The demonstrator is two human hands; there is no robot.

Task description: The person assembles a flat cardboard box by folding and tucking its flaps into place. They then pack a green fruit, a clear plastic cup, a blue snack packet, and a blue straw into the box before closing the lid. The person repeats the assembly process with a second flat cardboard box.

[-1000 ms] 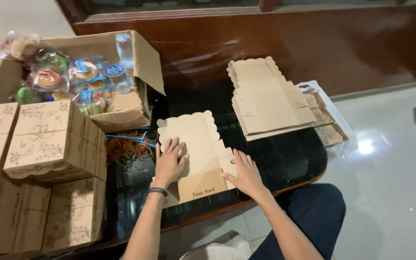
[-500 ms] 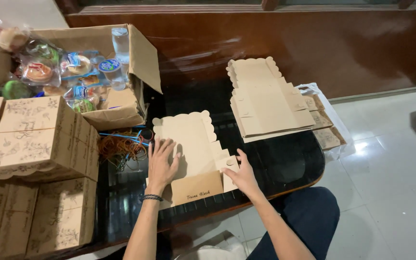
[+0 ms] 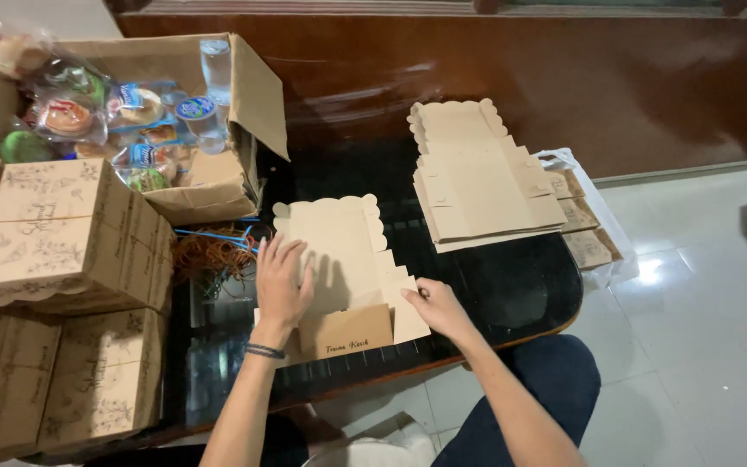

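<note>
A flat brown cardboard box blank (image 3: 343, 251) with scalloped edges lies on the dark glass table (image 3: 512, 290) in front of me. My left hand (image 3: 281, 281) rests flat on its left part, fingers spread. My right hand (image 3: 436, 309) sits at the blank's lower right side flap, fingers bent against the card edge. The near flap of the blank is folded up toward me.
A stack of the same flat blanks (image 3: 477, 177) lies at the table's far right, above a plastic-wrapped pack (image 3: 594, 238). Assembled printed brown boxes (image 3: 58, 233) are stacked at left. An open carton (image 3: 218, 186) holds wrapped snacks and water cups. Orange string (image 3: 213, 255) lies beside it.
The near flap of the blank has been lifted. My right hand slid from on top of the blank to its lower right flap. My left hand stayed pressed on the left part.
</note>
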